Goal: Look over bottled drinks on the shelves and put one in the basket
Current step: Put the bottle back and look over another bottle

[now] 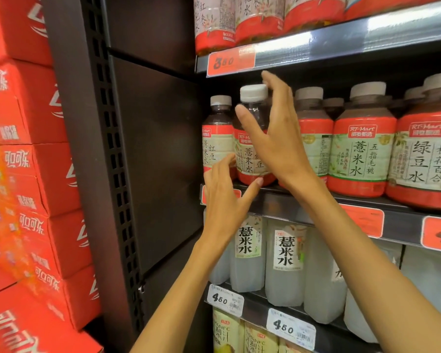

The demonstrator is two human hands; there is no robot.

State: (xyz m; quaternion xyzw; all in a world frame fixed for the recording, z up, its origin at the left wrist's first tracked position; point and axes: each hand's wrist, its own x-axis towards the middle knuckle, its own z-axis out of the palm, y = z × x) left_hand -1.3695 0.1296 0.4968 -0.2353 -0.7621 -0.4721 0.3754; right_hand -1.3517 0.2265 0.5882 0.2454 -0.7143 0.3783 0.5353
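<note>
Two bare forearms come up from the bottom edge toward the shelf (316,200), which I take as the landmark, the middle board with orange price tags on its front.

Left of this shelf stands the biggest thing, a stack of red boxes (31,174) with white letters, and between the stack and the shelf is a dark metal post (107,149) with rows of square holes.

On the shelf stands a row of bottles with red and pale green labels; the large ones (362,149) are toward its right end. Below the shelf is a row of cloudy white bottles (285,263), and under them white tags show 450. Above the shelf another board carries more red-labelled bottles (239,19) and an orange tag (229,62) with 380.

Near the left end of the shelf is the dark bottle (252,138) with a white cap, at the front edge, a little in front of its neighbour. The right hand (273,138) grasps it: the thumb lies across the clear upper part and the fingers reach behind the cap. The left hand (227,194) is released, with fingers spread; its thumb tip touches the bottle's red bottom, and the fingertips are near the label of the neighbour bottle (215,141).
</note>
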